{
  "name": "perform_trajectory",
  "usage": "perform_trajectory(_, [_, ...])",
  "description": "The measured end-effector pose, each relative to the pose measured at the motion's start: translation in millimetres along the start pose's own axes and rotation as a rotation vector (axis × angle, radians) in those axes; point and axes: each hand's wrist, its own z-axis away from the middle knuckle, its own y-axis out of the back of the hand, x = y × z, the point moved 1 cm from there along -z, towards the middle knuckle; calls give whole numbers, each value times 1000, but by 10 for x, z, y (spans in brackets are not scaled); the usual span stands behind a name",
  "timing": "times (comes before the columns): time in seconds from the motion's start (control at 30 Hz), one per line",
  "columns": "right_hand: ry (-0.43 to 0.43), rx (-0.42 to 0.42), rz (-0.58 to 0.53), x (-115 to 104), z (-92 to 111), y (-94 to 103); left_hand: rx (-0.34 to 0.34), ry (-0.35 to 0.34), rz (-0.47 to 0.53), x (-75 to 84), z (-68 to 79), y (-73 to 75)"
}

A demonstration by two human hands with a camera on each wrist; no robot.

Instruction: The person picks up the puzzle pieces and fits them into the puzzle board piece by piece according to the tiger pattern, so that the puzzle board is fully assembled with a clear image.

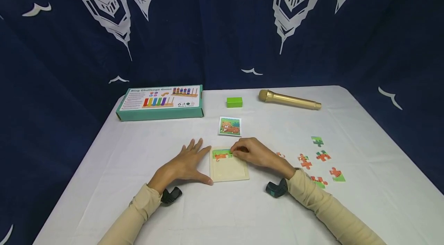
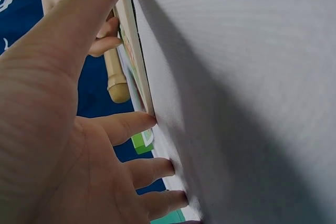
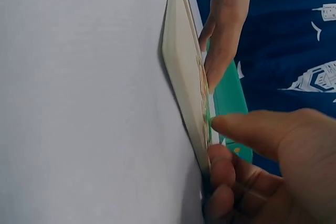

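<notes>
Head view shows a shallow square tray of pale wood [image 1: 229, 171] lying flat on the cloth, between the two hands. Inside, a strip of green-and-orange picture pieces [image 1: 221, 155] sits along its far edge, starting at the left corner; bare wood fills the nearer part. The left hand [image 1: 185, 163] is spread wide, forefinger and thumb touching the tray's left side. The right hand [image 1: 257, 154] has thumb and fingers drawn narrow at the strip's right end, the thumb tip touching green; whether it pinches or only presses a piece, I cannot tell.

A closed teal cardboard box with a white printed top [image 1: 159, 100] rests at the far left, its contents hidden. Six loose green-and-orange jigsaw pieces [image 1: 323, 155] are scattered to the right, some partly behind the right arm. Beyond the tray lie a small white-bordered picture card [image 1: 230, 126], a bright green rectangular block [image 1: 234, 102] and a gold microphone [image 1: 291, 100]. White cloth [image 1: 104, 191] covers the table; behind hangs a navy curtain with white building prints [image 1: 222, 32].
</notes>
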Motion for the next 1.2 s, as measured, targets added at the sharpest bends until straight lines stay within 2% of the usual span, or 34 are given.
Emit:
perform_trajectory(0.23, [-28,-58,-132,-28,129,205,-7,4,8,2,-9,-13])
perform_trajectory(0.63, [-95,107,-44,215,494,776,-2,2,5,25,-18,9])
perform_trajectory(0.97, [-197,148,-37,384,837,985,0,-7,2,16,-31,-3])
perform_trajectory(1.2, [-245,231,-1,497,1040,1170,-4,-8,-1,-1,-18,4])
